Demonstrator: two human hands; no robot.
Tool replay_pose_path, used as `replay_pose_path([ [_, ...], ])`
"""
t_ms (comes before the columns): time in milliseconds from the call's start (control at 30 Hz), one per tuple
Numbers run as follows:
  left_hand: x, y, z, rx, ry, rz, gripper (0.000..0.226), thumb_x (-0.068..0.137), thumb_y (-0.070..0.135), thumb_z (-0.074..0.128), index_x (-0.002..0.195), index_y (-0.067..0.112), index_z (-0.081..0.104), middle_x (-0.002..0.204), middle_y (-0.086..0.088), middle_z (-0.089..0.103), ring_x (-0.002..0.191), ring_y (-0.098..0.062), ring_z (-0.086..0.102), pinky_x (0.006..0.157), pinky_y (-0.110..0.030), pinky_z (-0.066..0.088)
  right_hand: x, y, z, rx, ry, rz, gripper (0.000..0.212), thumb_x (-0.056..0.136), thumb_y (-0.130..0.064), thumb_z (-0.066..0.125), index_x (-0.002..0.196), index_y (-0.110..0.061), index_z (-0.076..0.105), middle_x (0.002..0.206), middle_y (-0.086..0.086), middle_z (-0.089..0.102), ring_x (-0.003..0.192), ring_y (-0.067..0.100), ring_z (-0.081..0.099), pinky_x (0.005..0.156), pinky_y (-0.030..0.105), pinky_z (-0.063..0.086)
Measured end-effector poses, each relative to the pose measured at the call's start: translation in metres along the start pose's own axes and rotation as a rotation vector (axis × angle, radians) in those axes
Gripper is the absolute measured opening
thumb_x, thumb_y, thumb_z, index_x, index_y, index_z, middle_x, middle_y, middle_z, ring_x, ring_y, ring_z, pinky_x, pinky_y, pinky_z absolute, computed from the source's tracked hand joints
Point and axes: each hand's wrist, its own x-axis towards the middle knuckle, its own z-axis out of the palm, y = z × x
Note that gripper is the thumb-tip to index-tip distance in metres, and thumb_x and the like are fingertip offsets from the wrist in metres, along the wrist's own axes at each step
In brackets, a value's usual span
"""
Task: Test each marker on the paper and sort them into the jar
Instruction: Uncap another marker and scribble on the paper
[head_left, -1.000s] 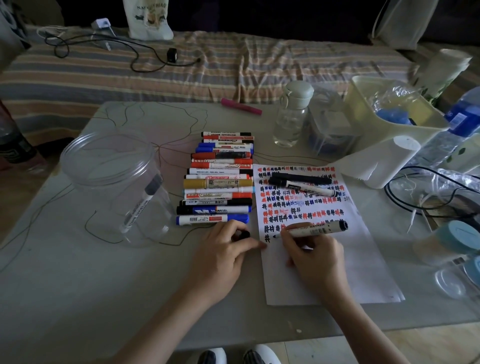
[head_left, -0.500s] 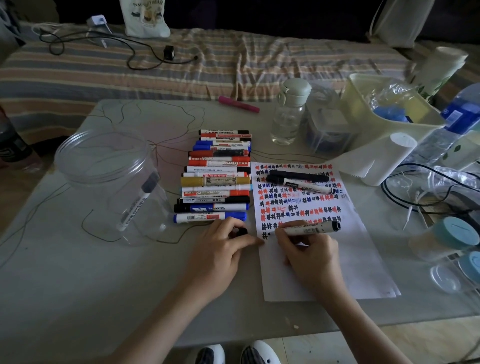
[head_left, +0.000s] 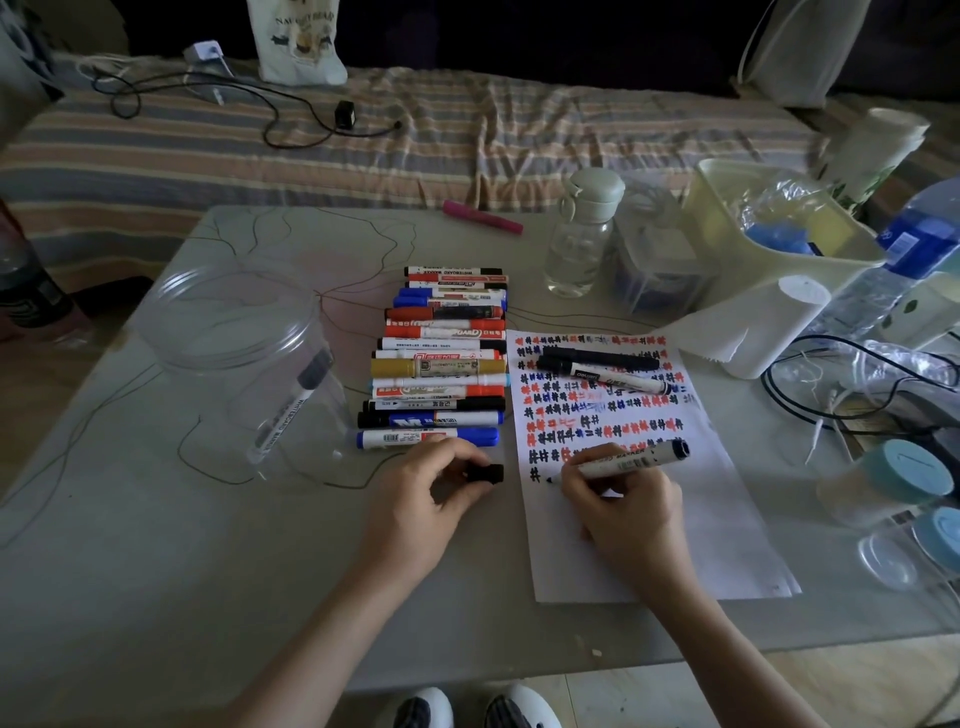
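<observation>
My right hand (head_left: 623, 504) grips a white whiteboard marker (head_left: 631, 460), its tip touching the white paper (head_left: 691, 525) below rows of red, blue and black marks. My left hand (head_left: 421, 499) pinches the marker's black cap (head_left: 485, 473) on the table, just left of the paper. A row of several markers (head_left: 441, 364) lies between the paper and the clear jar (head_left: 244, 358). One black-capped marker (head_left: 288, 410) stands tilted inside the jar. Two more markers (head_left: 602, 366) lie on the paper's upper part.
A pink marker (head_left: 480, 217) lies at the table's far edge. A clear water bottle (head_left: 582, 234), a cream bin (head_left: 769, 228), a tissue roll (head_left: 753, 322), cables (head_left: 841, 384) and blue-lidded containers (head_left: 893, 483) crowd the right side. A striped bed (head_left: 311, 140) lies behind.
My left hand has drawn back from the paper's edge, showing the black cap between its fingers. My right hand keeps the marker's tip at the same lowest row of marks.
</observation>
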Motion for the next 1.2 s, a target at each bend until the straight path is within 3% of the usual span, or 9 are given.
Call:
replay_pose_path([
  [133, -0.002, 0.003, -0.003, -0.117, 0.006, -0.081, 0.02, 0.079, 0.004, 0.075, 0.094, 0.016, 0.069, 0.095, 0.008, 0.071, 0.092, -0.01, 0.069, 0.084, -0.028, 0.056, 0.011, -0.013, -0.009, 0.195, -0.181, 0.052, 0.013, 0.088, -0.015, 0.071, 0.075, -0.02, 0.073, 0.063, -0.002, 0.069, 0.053, 0.008, 0.06, 0.049, 0.02, 0.047],
  [233, -0.003, 0.005, -0.005, -0.191, 0.02, -0.142, 0.019, 0.08, 0.008, 0.075, 0.095, 0.019, 0.07, 0.093, 0.009, 0.072, 0.09, -0.009, 0.068, 0.083, -0.021, 0.053, 0.014, -0.025, -0.014, 0.385, -0.278, 0.084, 0.006, 0.089, -0.009, 0.069, 0.086, -0.007, 0.073, 0.06, 0.003, 0.058, 0.053, 0.013, 0.047, 0.047, 0.023, 0.039],
  [400, -0.002, 0.006, -0.008, -0.289, -0.007, -0.222, 0.018, 0.083, 0.018, 0.073, 0.1, 0.022, 0.07, 0.096, 0.011, 0.073, 0.092, -0.005, 0.067, 0.083, -0.019, 0.051, 0.003, -0.034, -0.01, 0.57, -0.225, 0.271, 0.035, 0.086, -0.034, 0.065, 0.085, 0.0, 0.074, 0.068, 0.01, 0.055, 0.06, 0.015, 0.047, 0.05, 0.025, 0.037],
  [533, -0.002, 0.004, -0.009, -0.297, -0.005, -0.23, 0.018, 0.083, 0.015, 0.073, 0.1, 0.02, 0.071, 0.095, 0.009, 0.073, 0.091, -0.008, 0.068, 0.084, -0.025, 0.053, -0.006, -0.036, 0.0, 0.636, -0.152, 0.319, 0.037, 0.079, -0.034, 0.069, 0.088, 0.002, 0.07, 0.067, 0.009, 0.058, 0.06, 0.014, 0.05, 0.051, 0.025, 0.041],
  [700, -0.003, 0.004, -0.009, -0.288, -0.028, -0.206, 0.017, 0.083, 0.016, 0.073, 0.099, 0.021, 0.071, 0.095, 0.009, 0.073, 0.091, -0.009, 0.069, 0.086, -0.028, 0.054, -0.008, -0.043, 0.013, 0.623, -0.1, 0.311, 0.024, 0.087, -0.025, 0.068, 0.082, -0.002, 0.072, 0.066, 0.007, 0.065, 0.061, 0.014, 0.055, 0.053, 0.027, 0.047],
  [867, -0.001, 0.006, -0.012, -0.289, -0.07, -0.158, 0.019, 0.082, 0.013, 0.073, 0.1, 0.018, 0.072, 0.096, 0.011, 0.073, 0.093, -0.007, 0.069, 0.084, -0.019, 0.052, -0.011, -0.047, 0.027, 0.513, -0.177, 0.246, 0.022, 0.088, -0.025, 0.068, 0.084, -0.004, 0.072, 0.066, 0.005, 0.068, 0.058, 0.013, 0.058, 0.053, 0.026, 0.047],
  [1200, -0.002, 0.005, -0.016, -0.354, -0.044, -0.236, 0.017, 0.079, 0.016, 0.076, 0.095, 0.022, 0.074, 0.094, 0.01, 0.074, 0.091, -0.006, 0.069, 0.084, -0.022, 0.054, -0.01, -0.047, 0.042, 0.41, -0.172, 0.287, 0.046, 0.085, -0.036, 0.073, 0.047, -0.016, 0.057, 0.049, 0.002, 0.049, 0.05, 0.016, 0.042, 0.056, 0.035, 0.032],
])
